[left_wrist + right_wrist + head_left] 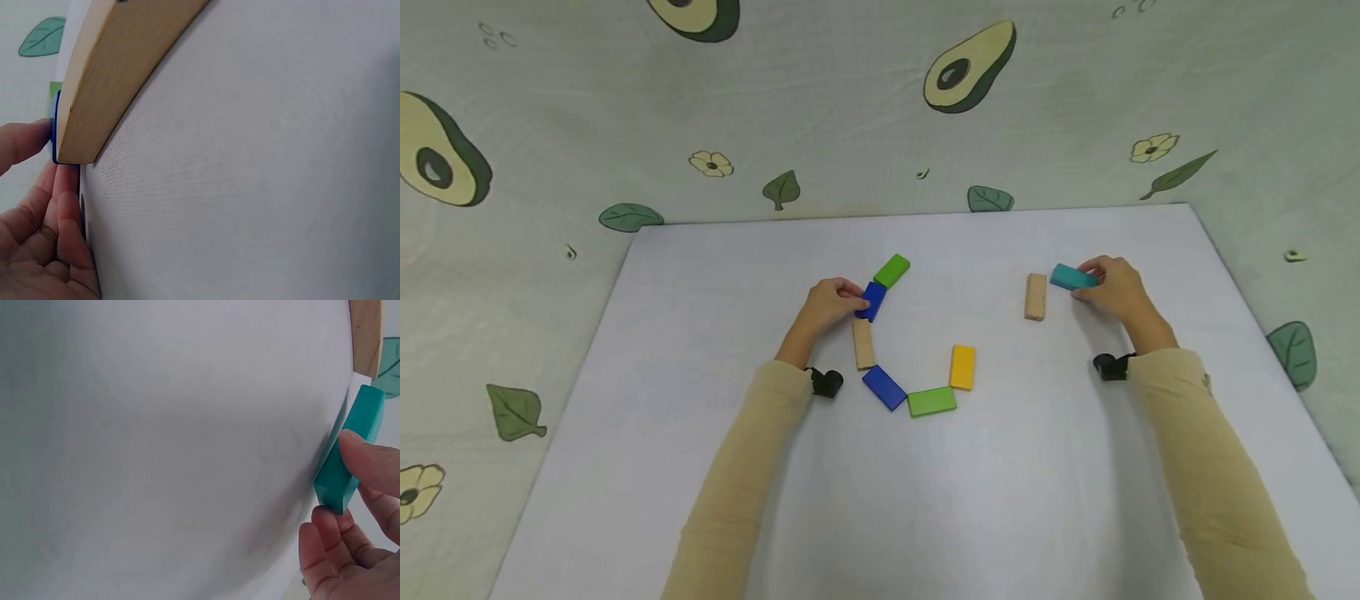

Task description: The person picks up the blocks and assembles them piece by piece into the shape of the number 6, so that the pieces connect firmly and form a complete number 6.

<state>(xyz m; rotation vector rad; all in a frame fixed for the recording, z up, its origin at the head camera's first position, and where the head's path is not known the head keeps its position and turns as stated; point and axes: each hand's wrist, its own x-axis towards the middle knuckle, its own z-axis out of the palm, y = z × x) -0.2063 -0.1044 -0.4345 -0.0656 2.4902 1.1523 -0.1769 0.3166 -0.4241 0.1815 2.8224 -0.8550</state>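
My left hand pinches a blue wooden block between thumb and fingers. One end of that block meets a green block, and the other meets a plain wood block. In the left wrist view the plain wood block hides most of the blue one, and the thumb presses its side. On the right, my right hand grips a teal block by its near end. A second plain wood block lies just left of the teal one, with a small gap.
The blocks form an open curve on the white table. Its lower part has a blue block, a green block and a yellow block. Behind the table hangs a cloth printed with avocados and leaves.
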